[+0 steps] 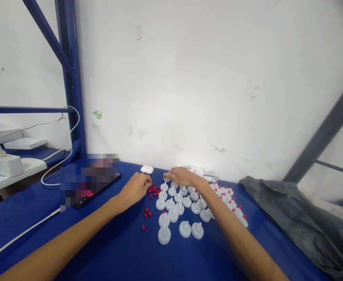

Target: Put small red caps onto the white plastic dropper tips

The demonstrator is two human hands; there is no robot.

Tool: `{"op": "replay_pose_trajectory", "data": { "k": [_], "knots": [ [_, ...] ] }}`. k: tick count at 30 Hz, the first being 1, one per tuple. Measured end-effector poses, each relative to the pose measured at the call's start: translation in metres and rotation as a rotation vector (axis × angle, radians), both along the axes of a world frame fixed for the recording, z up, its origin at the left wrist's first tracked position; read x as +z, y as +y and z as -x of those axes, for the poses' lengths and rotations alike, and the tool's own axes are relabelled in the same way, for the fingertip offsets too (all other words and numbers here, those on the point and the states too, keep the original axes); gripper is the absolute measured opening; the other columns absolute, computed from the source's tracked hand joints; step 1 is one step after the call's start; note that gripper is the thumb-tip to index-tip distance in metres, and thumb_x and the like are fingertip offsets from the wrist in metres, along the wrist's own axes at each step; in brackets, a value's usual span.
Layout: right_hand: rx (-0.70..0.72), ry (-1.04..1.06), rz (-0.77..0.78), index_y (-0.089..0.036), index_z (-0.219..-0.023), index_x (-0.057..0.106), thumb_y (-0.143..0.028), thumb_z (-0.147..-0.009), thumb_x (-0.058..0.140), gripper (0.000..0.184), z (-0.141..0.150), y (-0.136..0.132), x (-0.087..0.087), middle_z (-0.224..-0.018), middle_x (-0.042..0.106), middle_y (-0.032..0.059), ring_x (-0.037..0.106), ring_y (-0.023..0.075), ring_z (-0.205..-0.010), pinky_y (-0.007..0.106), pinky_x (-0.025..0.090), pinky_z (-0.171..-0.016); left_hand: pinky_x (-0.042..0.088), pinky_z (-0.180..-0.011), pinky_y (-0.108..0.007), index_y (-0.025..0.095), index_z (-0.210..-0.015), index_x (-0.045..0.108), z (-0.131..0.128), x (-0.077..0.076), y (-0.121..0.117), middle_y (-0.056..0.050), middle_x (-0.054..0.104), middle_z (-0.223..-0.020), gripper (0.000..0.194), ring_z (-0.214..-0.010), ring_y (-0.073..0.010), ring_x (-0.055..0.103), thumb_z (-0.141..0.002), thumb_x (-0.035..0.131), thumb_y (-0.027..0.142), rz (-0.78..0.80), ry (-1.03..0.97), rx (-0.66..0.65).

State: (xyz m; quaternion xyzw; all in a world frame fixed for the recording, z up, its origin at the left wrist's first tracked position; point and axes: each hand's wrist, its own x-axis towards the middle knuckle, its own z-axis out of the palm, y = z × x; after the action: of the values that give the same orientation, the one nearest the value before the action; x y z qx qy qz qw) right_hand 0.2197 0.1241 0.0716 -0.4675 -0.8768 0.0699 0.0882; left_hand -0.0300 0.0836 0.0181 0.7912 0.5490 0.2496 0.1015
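Left hand [135,189] is half curled, w/ fingertips bent down beside the small red plastic caps [154,190]; I cannot tell if a cap sits in its pinch. Right hand [181,176] reaches over the far end of the round white plastic discs with short spouts [178,198], fingers bent downward, approx. half closed; any hold is hidden from me. More discs, w/ red tips [230,199], stand to the right, beyond the forearm.

For good handling, I would judge that one cap should be pinched by its sides, lightly, b/c such small pcs. can roll. A disc is better steadied by its rim, so that neighbours do not tip.

As for room: behind, the white wall [171,97] limits the blue desk [124,253], and a clear plastic bottle [202,173] lies along it. A white rounded case [147,169] is just beyond the left fingers. Right forearm passes over discs, so I'd lift it before any sideways move. Widest room is on the near side, betw. both forearms.
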Motion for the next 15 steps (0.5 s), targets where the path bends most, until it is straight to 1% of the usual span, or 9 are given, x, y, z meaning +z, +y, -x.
{"op": "replay_pose_trajectory", "data": {
  "k": [3, 6, 9, 11, 13, 15],
  "knots": [
    [-0.001, 0.051, -0.032, -0.020, -0.119, 0.091, -0.031, -0.113, 0.066, 0.028, 0.000, 0.001, 0.001, -0.128, 0.089, 0.0093, 0.081, 0.0285, -0.118, 0.032, 0.055, -0.104, 0.052, -0.095, -0.041, 0.020, -0.096, 0.082, 0.000, -0.001, 0.000, -0.014, 0.086, -0.105, 0.024, -0.106, -0.0334, 0.075, -0.107, 0.061, 0.021, -0.025, -0.015, -0.003],
    [0.001, 0.120, -0.077, -0.021, -0.117, 0.089, -0.031, -0.109, 0.073, 0.020, 0.001, 0.000, 0.010, -0.125, 0.089, 0.0097, 0.081, 0.0300, -0.121, 0.036, 0.055, -0.108, 0.051, -0.094, -0.041, 0.020, -0.093, 0.079, -0.001, 0.002, -0.001, -0.014, 0.085, -0.103, 0.033, -0.103, -0.0324, 0.074, -0.111, 0.052, 0.024, -0.073, -0.040, 0.004],
    [0.038, 0.171, -0.087, -0.023, -0.116, 0.085, -0.023, -0.108, 0.072, 0.015, 0.009, -0.004, 0.019, -0.120, 0.089, 0.0081, 0.083, 0.0271, -0.117, 0.036, 0.058, -0.104, 0.050, -0.092, -0.040, 0.021, -0.101, 0.076, -0.003, 0.007, -0.003, -0.012, 0.084, -0.104, 0.035, -0.101, -0.0309, 0.073, -0.114, 0.045, 0.028, -0.125, -0.075, 0.009],
    [0.086, 0.191, -0.070, -0.024, -0.127, 0.079, -0.017, -0.106, 0.072, 0.024, 0.019, -0.011, 0.022, -0.121, 0.088, 0.0065, 0.084, 0.0240, -0.112, 0.034, 0.059, -0.098, 0.051, -0.090, -0.039, 0.022, -0.108, 0.074, -0.005, 0.012, -0.006, -0.009, 0.083, -0.101, 0.034, -0.098, -0.0291, 0.073, -0.116, 0.042, 0.033, -0.152, -0.104, 0.010],
    [0.138, 0.204, -0.050, -0.027, -0.144, 0.068, -0.013, -0.104, 0.074, 0.043, 0.031, -0.019, 0.024, -0.123, 0.088, 0.0049, 0.083, 0.0222, -0.110, 0.033, 0.059, -0.095, 0.051, -0.087, -0.037, 0.023, -0.112, 0.071, -0.005, 0.016, -0.007, -0.006, 0.081, -0.095, 0.032, -0.093, -0.0278, 0.073, -0.116, 0.044, 0.040, -0.168, -0.129, 0.009],
    [0.204, 0.213, -0.047, -0.028, -0.155, 0.057, -0.011, -0.102, 0.076, 0.060, 0.041, -0.027, 0.025, -0.124, 0.087, 0.0041, 0.082, 0.0221, -0.113, 0.034, 0.059, -0.098, 0.051, -0.082, -0.037, 0.024, -0.108, 0.068, -0.005, 0.019, -0.009, -0.004, 0.078, -0.088, 0.030, -0.089, -0.0276, 0.072, -0.115, 0.047, 0.044, -0.174, -0.140, 0.007]
  ]
}}
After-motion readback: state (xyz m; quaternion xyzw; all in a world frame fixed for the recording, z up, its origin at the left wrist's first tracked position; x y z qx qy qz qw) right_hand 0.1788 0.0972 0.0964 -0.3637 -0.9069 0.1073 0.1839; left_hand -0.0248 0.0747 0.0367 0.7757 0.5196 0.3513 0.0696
